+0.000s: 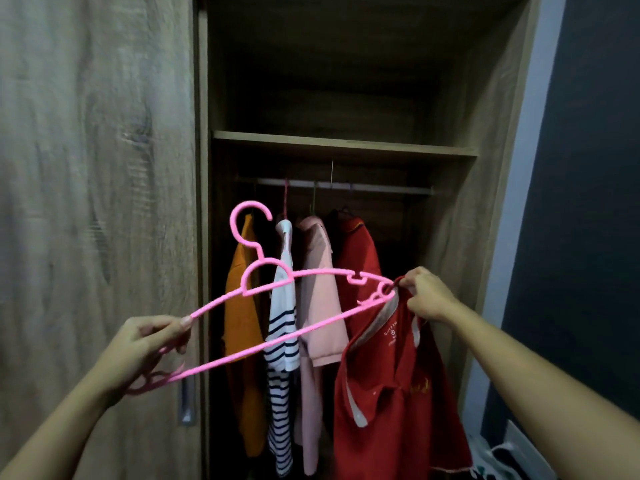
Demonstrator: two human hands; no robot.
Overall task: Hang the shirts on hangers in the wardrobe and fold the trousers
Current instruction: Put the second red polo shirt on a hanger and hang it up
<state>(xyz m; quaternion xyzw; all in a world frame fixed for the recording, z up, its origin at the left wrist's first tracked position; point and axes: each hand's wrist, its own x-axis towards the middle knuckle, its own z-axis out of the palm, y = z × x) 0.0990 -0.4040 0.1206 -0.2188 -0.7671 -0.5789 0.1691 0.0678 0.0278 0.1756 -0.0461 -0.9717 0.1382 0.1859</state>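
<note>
**A:** How is the left hand engaged?

**B:** Its grip is closed round one end of the pink hanger, fingers and thumb curled on the plastic, so that the frame is steadied for dressing.

**A:** And the right hand?

**B:** Its grip is pinched on the neck of the red shirt, right at the hanger's other end. The cloth is judged to be meant for that tip. The rest of the shirt hangs slack below that grip.

**A:** Where is it to be hung?

**B:** The rail is seen above and beyond both grips, with four hung shirts just behind the hanger. Bare rail is left on the right grip's side, and the hook could be set there. No trousers can be seen.
</note>
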